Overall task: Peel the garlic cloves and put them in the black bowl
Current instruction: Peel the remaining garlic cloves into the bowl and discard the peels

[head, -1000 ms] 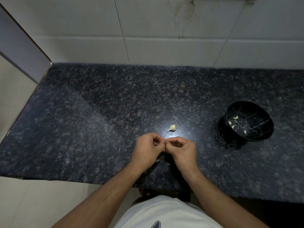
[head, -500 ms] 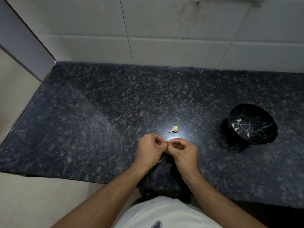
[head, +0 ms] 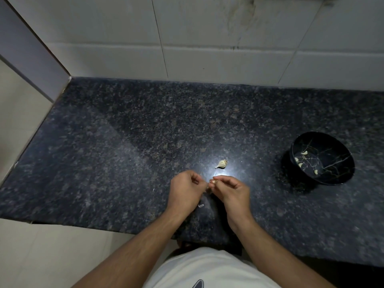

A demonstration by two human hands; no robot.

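My left hand [head: 185, 189] and my right hand [head: 232, 191] meet fingertip to fingertip just above the dark granite counter [head: 124, 142]. Between them both pinch a small garlic clove [head: 212, 181], mostly hidden by the fingers. A remaining piece of garlic bulb [head: 222, 163] lies on the counter just beyond my hands. The black bowl [head: 340, 163] with gold veining stands at the right, tilted toward me, with several peeled cloves [head: 304, 153] inside.
A scrap of garlic skin [head: 200, 205] lies by my left wrist. White wall tiles [head: 207, 48] back the counter. The counter's left edge [head: 37, 129] drops to a pale floor, and its front edge runs under my forearms.
My hands stayed together on the clove with only small finger shifts. The view has tilted slightly, shifting the bowl and garlic piece a little in frame.
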